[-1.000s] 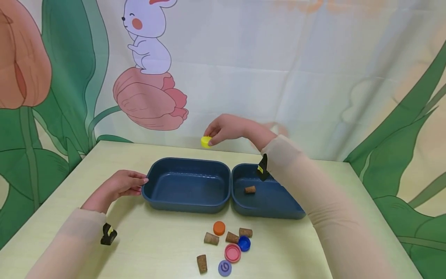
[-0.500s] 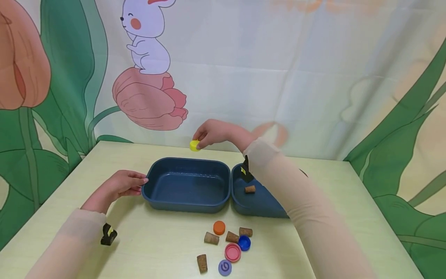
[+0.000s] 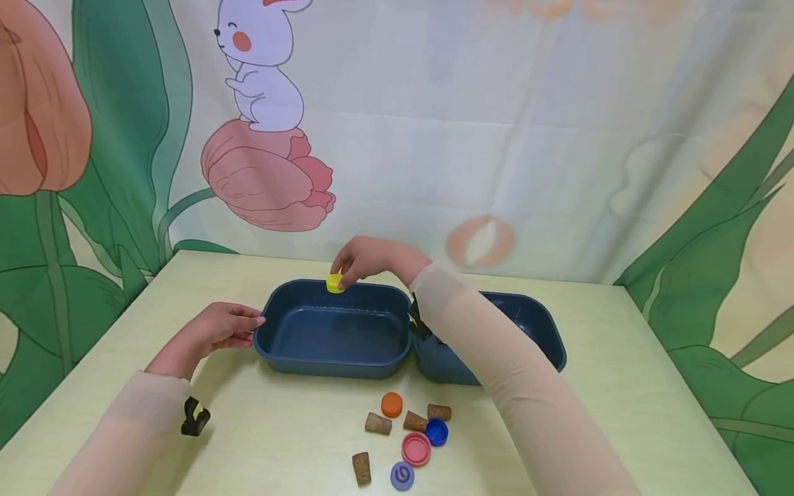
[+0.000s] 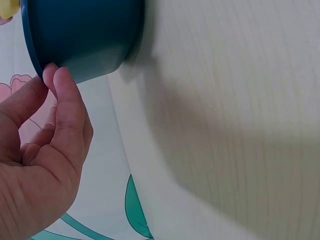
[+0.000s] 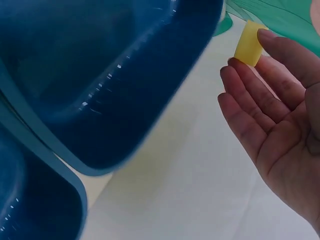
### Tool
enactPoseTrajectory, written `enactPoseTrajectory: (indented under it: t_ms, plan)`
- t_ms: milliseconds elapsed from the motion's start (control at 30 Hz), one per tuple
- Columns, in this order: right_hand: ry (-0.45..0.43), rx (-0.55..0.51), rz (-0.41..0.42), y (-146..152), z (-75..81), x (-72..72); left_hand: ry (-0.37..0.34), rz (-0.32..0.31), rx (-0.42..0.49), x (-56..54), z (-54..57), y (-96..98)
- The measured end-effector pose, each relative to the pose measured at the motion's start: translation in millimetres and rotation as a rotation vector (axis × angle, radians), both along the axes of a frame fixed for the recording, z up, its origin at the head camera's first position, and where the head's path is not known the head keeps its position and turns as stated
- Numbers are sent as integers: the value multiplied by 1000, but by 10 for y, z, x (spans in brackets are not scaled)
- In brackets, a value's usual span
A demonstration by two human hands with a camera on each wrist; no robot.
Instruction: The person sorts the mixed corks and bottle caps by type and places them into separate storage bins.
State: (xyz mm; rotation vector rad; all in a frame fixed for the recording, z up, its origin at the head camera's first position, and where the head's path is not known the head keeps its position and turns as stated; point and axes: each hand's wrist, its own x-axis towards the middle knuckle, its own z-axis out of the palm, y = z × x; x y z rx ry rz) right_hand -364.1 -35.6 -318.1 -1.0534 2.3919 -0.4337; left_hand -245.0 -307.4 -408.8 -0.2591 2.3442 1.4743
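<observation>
My right hand (image 3: 366, 258) pinches a yellow bottle cap (image 3: 334, 283) between thumb and fingers, above the far rim of the left blue tray (image 3: 335, 368). In the right wrist view the cap (image 5: 248, 43) stands on edge at the fingertips, apart from the tray. At the left tray's left end, my left hand (image 3: 223, 326) pinches the rim; the left wrist view shows thumb and fingertips at the tray's edge (image 4: 31, 45). The left tray's visible floor holds nothing. Partly behind my right sleeve is the right blue tray (image 3: 552, 331), touching the left one.
On the table before the trays lie several corks (image 3: 378, 424), an orange cap (image 3: 391, 405), a blue cap (image 3: 437, 432), a pink cap (image 3: 416, 448) and a purple cap (image 3: 402, 475). A printed curtain (image 3: 397, 138) hangs behind the table.
My right hand has moved left and down with the yellow cap, from above the table's back edge to the left tray's far rim. The left hand stays at the tray's rim.
</observation>
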Motion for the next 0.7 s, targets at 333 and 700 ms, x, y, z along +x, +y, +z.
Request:
enactPoseTrajectory:
  t_ms: [333,700]
  plan:
    - [42,26,4,-105,-274,-9,4,-6,6,4,16,14]
    - [47,33,-22,-187,-418,-9,-6,1,-1,13,25,16]
